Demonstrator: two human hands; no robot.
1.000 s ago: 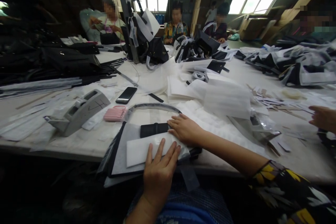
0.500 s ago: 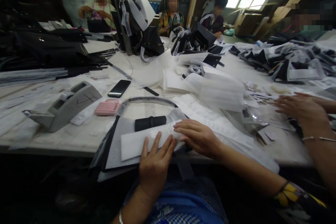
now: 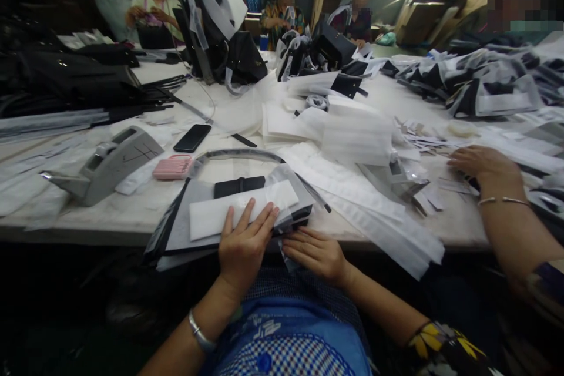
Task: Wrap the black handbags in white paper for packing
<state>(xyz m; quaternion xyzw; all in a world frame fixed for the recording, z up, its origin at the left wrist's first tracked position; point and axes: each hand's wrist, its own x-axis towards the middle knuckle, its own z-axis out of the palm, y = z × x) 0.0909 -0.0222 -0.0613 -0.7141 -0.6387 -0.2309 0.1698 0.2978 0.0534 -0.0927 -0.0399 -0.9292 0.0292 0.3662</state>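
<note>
In front of me at the table edge lies a black handbag (image 3: 174, 218) partly covered in white tissue, its wrapped handle (image 3: 240, 154) arched away from me. Across it rests a white foam strip (image 3: 207, 222), just below a black rolled piece (image 3: 239, 187). My left hand (image 3: 247, 247) lies flat on the foam with its fingers spread. Beside the bag's lower right corner is my right hand (image 3: 319, 255), its fingers stretched out over a translucent strip (image 3: 288, 259) that hangs at the edge. The right thumb is hidden.
A pink box (image 3: 173, 167), a phone (image 3: 192, 138) and a grey tape dispenser (image 3: 118, 161) stand to the left. White sheets (image 3: 356, 138) and long foam strips (image 3: 379, 211) lie right of the bag. A co-worker's hand (image 3: 487, 167) is at far right; black bags pile behind.
My right hand has left the foam strip and moved down to the bag's lower right edge. My left hand stays flat on the foam. The co-worker's arm at right has shifted.
</note>
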